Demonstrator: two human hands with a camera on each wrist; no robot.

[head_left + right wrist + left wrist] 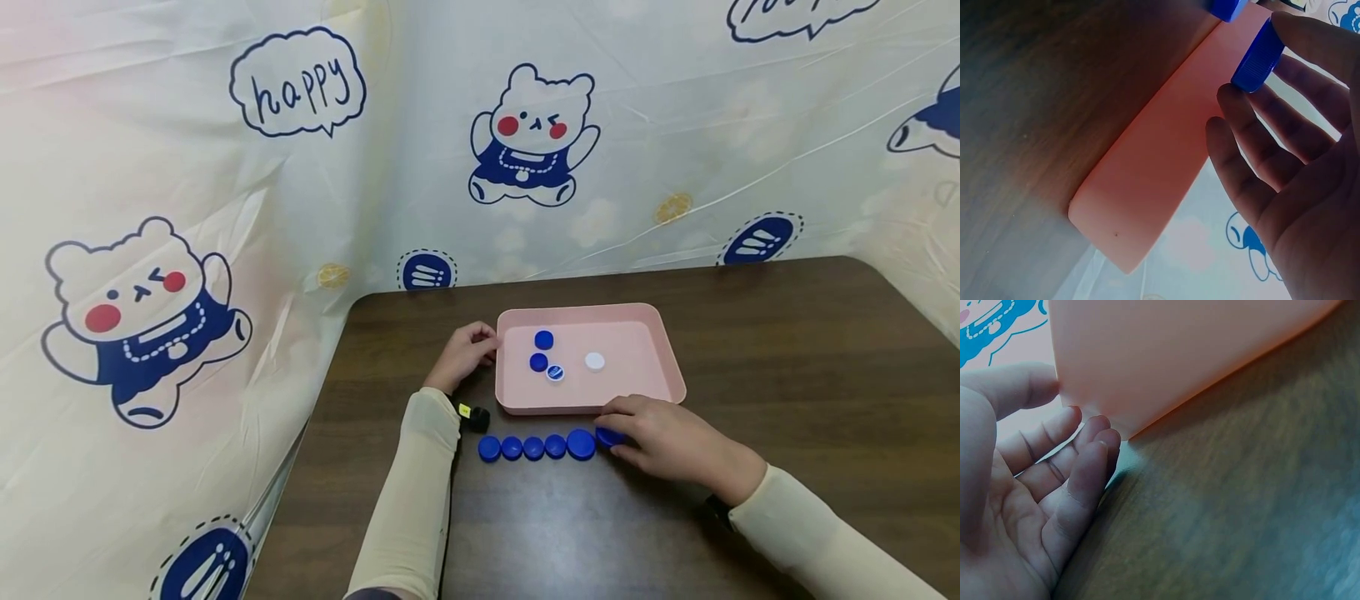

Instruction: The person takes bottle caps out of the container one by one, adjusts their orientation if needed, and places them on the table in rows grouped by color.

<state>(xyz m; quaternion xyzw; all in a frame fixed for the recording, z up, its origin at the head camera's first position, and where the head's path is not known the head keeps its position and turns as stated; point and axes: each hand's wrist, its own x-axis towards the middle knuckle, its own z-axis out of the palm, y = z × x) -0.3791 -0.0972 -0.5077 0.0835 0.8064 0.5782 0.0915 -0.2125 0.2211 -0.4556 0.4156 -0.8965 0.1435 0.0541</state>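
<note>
In the head view my right hand pinches a blue bottle cap just beyond the right end of a row of blue caps. From the right wrist, that ridged blue cap shows tilted between thumb and fingertips. My left hand holds the left edge of a pink tray. Up close, the left thumb and curled fingers meet the tray's edge near a corner. Inside the tray lie two blue caps, a blue-and-white one and a white one.
The row, with several blue caps, runs in front of the tray; its rightmost one is larger. Beside the left wrist is a black object with a yellow tag. A printed curtain hangs behind the brown table.
</note>
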